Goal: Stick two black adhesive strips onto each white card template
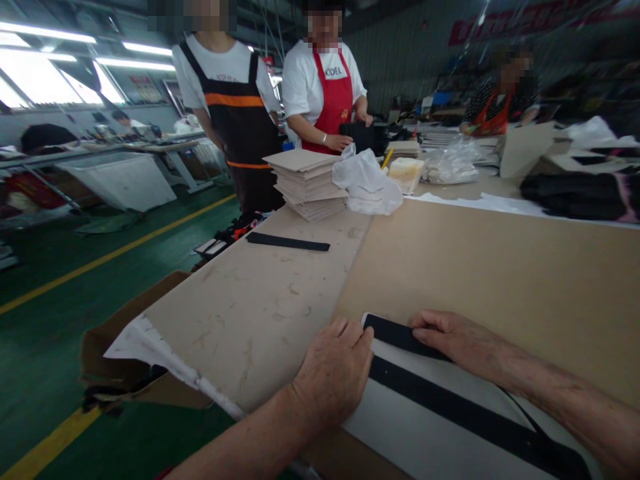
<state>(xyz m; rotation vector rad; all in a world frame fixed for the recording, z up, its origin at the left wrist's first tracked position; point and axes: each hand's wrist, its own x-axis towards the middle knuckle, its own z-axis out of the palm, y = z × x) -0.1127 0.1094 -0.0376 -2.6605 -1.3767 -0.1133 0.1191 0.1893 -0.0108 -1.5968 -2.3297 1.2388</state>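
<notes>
A white board (417, 423) with rounded corners lies in front of me on the table. One black fabric strip (397, 335) runs along its far edge, and a second black strip (463, 415) crosses it nearer to me. My left hand (336, 370) is closed at the board's left edge, fingertips by the end of the far strip; its thumb is hidden. My right hand (445, 333) pinches the far strip a little further right, thumb and fingers together. A thin black band hangs loose under my right forearm. Another black strip (289, 241) lies apart on the table's left part.
A stack of cardboard sheets (307, 183) and crumpled clear plastic (367, 180) stand at the table's far side. A cardboard box (145, 353) is on the floor below the left edge. Two people in aprons stand across the table; another works further back.
</notes>
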